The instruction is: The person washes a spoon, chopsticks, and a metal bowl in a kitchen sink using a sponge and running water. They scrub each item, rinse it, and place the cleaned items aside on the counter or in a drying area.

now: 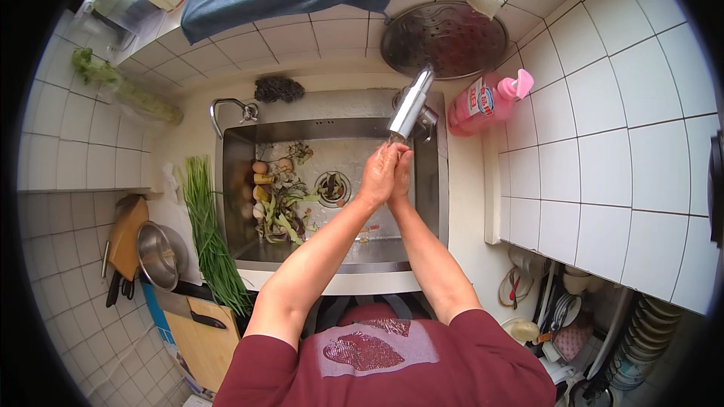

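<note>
My left hand [380, 174] and my right hand [401, 174] are pressed together under the spout of a chrome faucet [411, 104], over the right part of a stainless-steel sink [430, 192]. Both look wet, and no object shows between them. Which palm surfaces touch is hidden. In the left part of the sink lie vegetable peelings [283, 217], eggshells [259, 167] and other scraps. More peelings sit in the drain strainer [333, 189]. A pink pump bottle [481, 103] stands right of the faucet.
Green chives [209, 232] lie along the sink's left edge, near a steel bowl [158, 255]. A knife [208, 320] rests on a wooden cutting board [201, 345]. A round metal tray [444, 39] leans behind the faucet. Stacked bowls [645, 339] stand at lower right.
</note>
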Demonstrator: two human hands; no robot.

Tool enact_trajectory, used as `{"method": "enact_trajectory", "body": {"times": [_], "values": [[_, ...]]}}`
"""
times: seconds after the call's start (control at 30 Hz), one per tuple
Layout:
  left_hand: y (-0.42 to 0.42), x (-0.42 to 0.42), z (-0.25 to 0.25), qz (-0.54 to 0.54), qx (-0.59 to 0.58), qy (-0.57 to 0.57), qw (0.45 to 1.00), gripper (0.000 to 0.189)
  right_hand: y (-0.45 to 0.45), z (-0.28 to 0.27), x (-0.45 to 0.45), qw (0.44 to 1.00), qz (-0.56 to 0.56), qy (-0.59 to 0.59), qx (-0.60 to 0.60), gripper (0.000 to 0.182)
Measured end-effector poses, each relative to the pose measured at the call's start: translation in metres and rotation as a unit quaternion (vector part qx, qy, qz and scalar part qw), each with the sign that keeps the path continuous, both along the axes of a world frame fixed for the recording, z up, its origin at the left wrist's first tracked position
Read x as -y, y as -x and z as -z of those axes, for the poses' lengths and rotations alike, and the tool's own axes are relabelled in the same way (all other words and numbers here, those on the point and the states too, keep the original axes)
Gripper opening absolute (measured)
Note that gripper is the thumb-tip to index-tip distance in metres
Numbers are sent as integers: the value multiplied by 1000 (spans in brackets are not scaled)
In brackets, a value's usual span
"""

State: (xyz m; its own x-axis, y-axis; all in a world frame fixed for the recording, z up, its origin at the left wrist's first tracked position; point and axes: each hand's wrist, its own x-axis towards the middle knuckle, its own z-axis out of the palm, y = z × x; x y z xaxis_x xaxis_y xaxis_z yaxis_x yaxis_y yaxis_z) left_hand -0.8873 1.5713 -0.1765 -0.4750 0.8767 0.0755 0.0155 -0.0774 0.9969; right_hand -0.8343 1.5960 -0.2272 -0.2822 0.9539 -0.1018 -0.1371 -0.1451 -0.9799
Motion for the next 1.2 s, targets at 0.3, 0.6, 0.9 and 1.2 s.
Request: {"method": "enact_trajectory", "body": {"times": [0.3,0.6,0.9,1.2], "values": [[10,21,-41,-36,-214,-19,976,20,7,-28,-13,999,4,-28,31,54],[42,47,-36,-110,-53,7,992,6,-32,-6,-10,930,39,-217,293,32],[48,70,-15,-162,-23,37,986,9,-22,-59,-29,845,41,-369,385,67],[33,93,-9,-180,-43,98,978,11,-23,-42,43,850,-168,-291,405,74]]}}
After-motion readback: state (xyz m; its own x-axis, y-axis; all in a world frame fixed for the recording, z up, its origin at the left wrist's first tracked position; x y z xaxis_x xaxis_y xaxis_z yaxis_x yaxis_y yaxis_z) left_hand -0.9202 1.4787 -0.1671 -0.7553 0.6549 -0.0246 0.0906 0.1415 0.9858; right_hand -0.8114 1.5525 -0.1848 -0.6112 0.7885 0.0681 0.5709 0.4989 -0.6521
